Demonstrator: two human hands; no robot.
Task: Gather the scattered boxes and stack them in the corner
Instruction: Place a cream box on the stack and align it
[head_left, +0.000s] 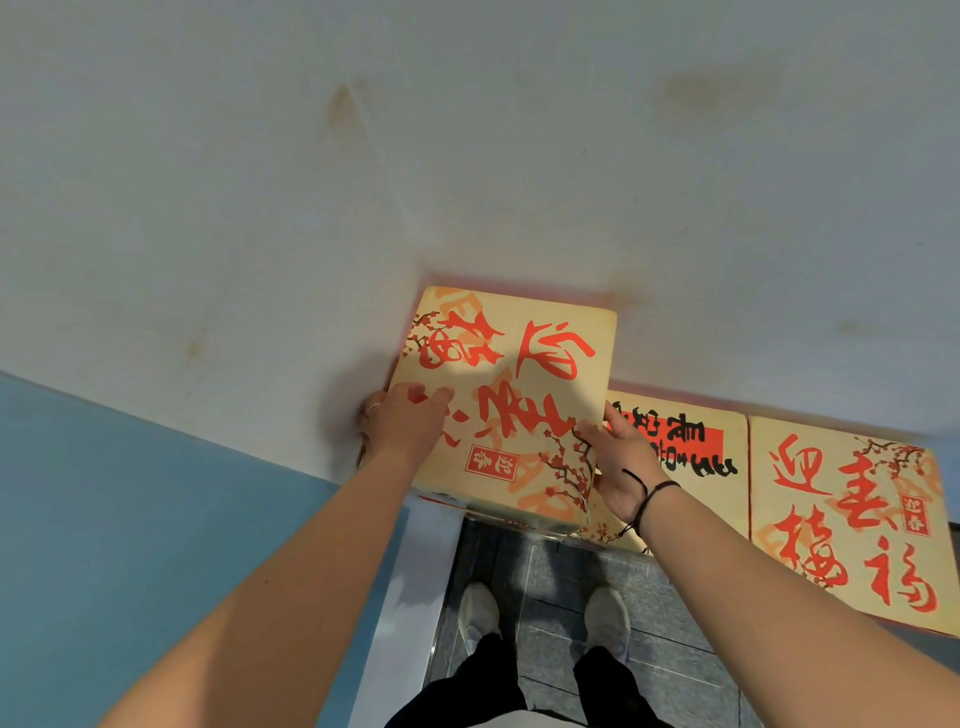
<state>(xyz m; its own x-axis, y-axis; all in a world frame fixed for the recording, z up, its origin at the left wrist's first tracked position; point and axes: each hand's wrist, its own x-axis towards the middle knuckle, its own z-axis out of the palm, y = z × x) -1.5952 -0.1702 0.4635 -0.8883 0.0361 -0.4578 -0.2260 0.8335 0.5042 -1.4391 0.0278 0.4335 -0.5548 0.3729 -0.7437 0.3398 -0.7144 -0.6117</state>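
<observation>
A cream cardboard box with red calligraphy and plum blossoms (511, 374) sits high in the wall corner, its top face toward me. My left hand (405, 426) grips its left edge, thumb on top and fingers round the side. My right hand (621, 462) holds its right edge, thumb on the top face. To the right, lower down, stand a box with black and red print (696, 457) and another red-calligraphy box (852, 519), side by side against the wall.
White walls (467, 156) meet in the corner behind the boxes. A blue panel (130, 519) runs along the left. My two feet in light shoes (545, 618) stand on the grey tiled floor (561, 566) right below the held box.
</observation>
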